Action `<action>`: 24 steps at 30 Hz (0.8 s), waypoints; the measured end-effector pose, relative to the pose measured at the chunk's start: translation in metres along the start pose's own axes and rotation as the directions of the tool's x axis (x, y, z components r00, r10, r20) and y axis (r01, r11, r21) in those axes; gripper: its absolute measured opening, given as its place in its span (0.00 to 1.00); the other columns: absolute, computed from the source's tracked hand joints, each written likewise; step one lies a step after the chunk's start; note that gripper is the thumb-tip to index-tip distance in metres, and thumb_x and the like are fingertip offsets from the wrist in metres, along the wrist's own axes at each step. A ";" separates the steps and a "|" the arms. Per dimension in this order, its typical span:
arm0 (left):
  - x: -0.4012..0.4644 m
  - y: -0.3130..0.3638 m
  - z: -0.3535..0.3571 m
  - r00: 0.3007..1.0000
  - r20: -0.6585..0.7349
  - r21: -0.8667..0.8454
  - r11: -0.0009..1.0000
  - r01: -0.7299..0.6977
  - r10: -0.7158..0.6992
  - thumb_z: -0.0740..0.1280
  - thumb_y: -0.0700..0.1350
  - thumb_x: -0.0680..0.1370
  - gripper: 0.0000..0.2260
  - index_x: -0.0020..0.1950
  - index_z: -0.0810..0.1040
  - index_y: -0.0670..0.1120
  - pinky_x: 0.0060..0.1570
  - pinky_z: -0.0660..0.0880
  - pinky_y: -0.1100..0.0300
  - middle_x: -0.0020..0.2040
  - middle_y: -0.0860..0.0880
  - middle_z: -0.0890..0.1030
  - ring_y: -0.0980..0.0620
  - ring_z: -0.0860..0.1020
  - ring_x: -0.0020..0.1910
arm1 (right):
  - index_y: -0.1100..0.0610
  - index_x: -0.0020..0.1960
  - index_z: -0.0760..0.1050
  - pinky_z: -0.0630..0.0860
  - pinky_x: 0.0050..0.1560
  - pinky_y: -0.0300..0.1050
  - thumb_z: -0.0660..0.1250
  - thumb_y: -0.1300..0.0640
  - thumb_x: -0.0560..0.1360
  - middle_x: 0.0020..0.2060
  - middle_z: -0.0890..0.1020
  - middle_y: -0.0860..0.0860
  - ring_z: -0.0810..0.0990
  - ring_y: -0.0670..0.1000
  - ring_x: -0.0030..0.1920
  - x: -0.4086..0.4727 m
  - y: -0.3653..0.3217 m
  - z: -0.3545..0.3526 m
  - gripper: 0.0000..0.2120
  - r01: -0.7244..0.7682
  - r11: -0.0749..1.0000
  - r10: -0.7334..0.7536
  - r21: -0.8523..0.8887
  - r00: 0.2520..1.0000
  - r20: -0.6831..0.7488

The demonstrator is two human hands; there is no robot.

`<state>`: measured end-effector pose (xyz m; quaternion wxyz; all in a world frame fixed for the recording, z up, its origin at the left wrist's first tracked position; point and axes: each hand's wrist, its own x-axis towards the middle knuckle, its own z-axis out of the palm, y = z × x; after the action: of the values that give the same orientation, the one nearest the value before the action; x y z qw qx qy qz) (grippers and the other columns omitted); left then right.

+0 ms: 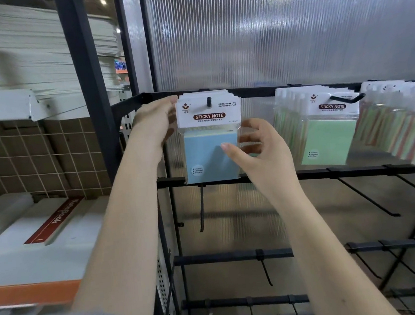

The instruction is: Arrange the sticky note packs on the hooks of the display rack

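A ribbed translucent plastic back panel (278,38) fills the black metal display rack (228,180) in what looks like a stockroom. The blue sticky note pack in clear packaging with a white header card (210,142) hangs on the top-left black hook (209,101), with more packs stacked behind it. The left hand (157,122) touches the header's left edge with fingers nearly straight; the right hand (256,150) is spread, thumb resting on the blue pad. The risk, as I judge it: a tug from the thumb could slide the front pack off the short hook tip. Green and pink packs (325,139) hang on neighbouring hooks; lower hooks (201,208) stand bare.
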<state>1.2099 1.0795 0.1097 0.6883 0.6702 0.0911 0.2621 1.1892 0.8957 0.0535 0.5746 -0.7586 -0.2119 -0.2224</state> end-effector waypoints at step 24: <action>-0.054 -0.018 -0.027 0.885 0.198 0.331 0.821 -0.465 0.422 0.58 0.45 0.82 0.11 0.60 0.78 0.50 0.47 0.66 0.69 0.46 0.62 0.74 0.67 0.70 0.40 | 0.38 0.64 0.67 0.74 0.52 0.32 0.68 0.59 0.76 0.46 0.78 0.36 0.79 0.41 0.50 -0.021 -0.011 0.014 0.22 -0.008 0.998 0.002 -0.055 0.994 -0.109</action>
<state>1.1553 1.0774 0.0780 0.4739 0.8040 -0.0599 0.3541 1.1669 0.9100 0.0463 0.5648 -0.7614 -0.1722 -0.2675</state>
